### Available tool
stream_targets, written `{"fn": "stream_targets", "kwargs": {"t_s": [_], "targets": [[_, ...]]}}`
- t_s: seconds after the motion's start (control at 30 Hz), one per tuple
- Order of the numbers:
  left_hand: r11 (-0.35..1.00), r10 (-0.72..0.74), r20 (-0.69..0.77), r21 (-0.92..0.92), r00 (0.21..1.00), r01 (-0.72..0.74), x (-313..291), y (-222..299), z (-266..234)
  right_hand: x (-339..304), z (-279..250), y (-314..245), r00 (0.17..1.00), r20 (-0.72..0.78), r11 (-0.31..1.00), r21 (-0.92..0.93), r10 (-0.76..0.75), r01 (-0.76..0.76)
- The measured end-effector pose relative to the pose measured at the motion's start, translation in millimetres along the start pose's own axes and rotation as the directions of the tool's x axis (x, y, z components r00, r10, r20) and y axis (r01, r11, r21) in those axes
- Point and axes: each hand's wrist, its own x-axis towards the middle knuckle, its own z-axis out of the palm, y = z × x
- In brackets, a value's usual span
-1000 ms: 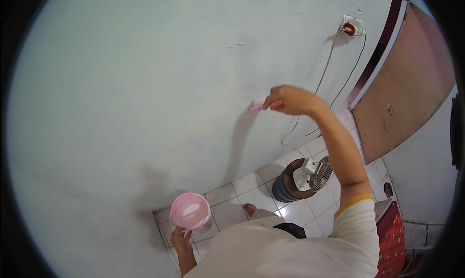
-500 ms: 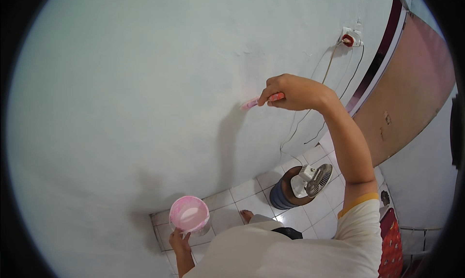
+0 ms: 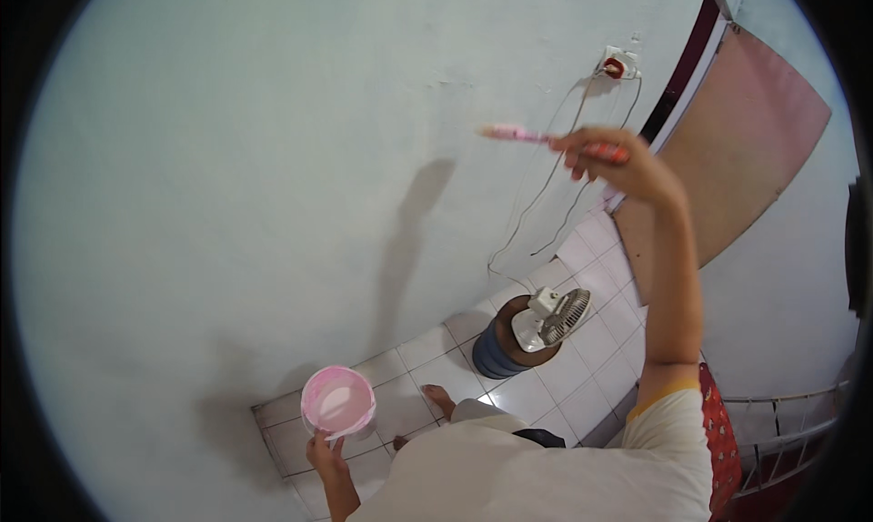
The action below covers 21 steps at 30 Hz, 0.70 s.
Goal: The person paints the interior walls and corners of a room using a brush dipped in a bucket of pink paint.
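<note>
Gripping pink brush in right hand near wall; left hand holding pink bowl low.

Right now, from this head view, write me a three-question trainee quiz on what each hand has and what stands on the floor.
1. True or false: the left hand holds a pink bowl low near the tiled floor.
2. What does the right hand hold?
A. a metal spoon
B. a pink brush
C. a white cloth
3. Fill in: a small white fan sits on top of a dark blue ____ by the wall.

Key:
1. true
2. B
3. round container, its kind not clear from here
</note>
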Motion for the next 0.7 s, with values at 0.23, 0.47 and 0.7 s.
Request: {"fn": "stream_targets", "kwargs": {"t_s": [0.23,0.47,0.7], "targets": [[0.996,-0.068,0.055,0.062,0.996,0.065,6,-14,-2,-44,91,127,0.942,-0.119,0.920,0.281,0.315,-0.272],[0.999,0.023,-0.049,0.026,0.999,-0.021,-23,-11,18,-19,108,207,0.984,-0.139,0.991,-0.061,0.110,-0.120],[0.996,0.048,-0.081,-0.077,0.996,-0.055,-54,-23,51,42,34,194,0.977,0.079,0.949,-0.235,-0.196,0.209]]}}
